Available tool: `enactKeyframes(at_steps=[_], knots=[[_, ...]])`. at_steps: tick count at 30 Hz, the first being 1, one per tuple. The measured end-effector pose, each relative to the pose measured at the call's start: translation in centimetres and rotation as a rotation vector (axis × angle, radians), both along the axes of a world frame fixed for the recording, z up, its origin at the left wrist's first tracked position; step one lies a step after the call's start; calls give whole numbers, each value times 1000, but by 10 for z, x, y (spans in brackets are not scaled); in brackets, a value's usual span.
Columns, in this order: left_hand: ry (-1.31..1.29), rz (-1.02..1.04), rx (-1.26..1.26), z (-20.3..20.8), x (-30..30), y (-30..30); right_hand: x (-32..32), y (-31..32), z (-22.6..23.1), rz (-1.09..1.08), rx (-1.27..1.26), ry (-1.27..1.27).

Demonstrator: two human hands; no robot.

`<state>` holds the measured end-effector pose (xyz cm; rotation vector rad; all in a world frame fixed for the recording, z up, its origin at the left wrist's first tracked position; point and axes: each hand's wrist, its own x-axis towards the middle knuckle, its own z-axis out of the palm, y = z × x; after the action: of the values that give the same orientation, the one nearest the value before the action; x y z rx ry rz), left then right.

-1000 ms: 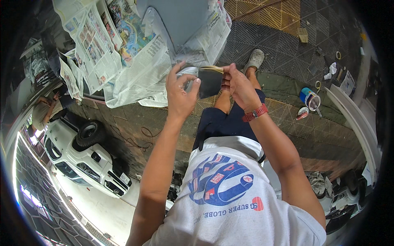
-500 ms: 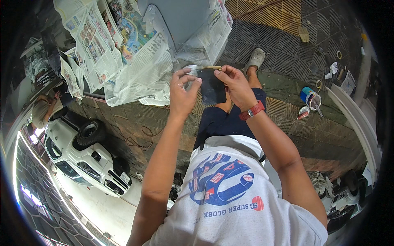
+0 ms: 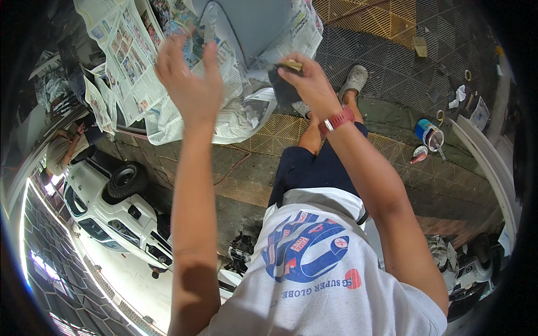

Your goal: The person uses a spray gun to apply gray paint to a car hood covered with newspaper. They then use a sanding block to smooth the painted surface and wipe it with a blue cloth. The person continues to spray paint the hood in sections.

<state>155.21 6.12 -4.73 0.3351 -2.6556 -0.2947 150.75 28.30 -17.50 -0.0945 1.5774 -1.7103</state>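
Observation:
My right hand (image 3: 314, 84) pinches a dark, thin sheet (image 3: 284, 89) with a small tan-yellow piece (image 3: 292, 65) at its upper edge. The sheet hangs below my fingers, near the newspaper. To the left, my left hand (image 3: 193, 84) is raised over the masking newspaper (image 3: 129, 67), its fingers apart and smeared by motion; nothing shows in it. A smooth grey panel (image 3: 241, 25) lies beyond both hands, with newspaper and clear plastic around its edges.
At right on the mat floor stand a blue can (image 3: 424, 131) and a small red-and-white item (image 3: 419, 154), near crumpled white paper (image 3: 458, 96) and tape rolls (image 3: 440, 116). A white vehicle (image 3: 117, 213) is at left, with another person (image 3: 61, 151) beyond it.
My left hand has come away from the dark sheet and moved left and up over the newspaper. My right hand has shifted slightly up, still holding the sheet, now tilted.

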Motion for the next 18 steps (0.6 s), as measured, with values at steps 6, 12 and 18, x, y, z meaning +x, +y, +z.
enactKeyframes(at_steps=[6, 12, 18], knots=[[32, 5, -155, -16, -96, -65, -48, -68, -24, -113, -13, 327], [87, 96, -338, -48, -114, -67, -67, -89, -31, -87, 28, 505], [54, 133, -259, -47, -113, -65, -52, -94, -44, -85, 71, 523]])
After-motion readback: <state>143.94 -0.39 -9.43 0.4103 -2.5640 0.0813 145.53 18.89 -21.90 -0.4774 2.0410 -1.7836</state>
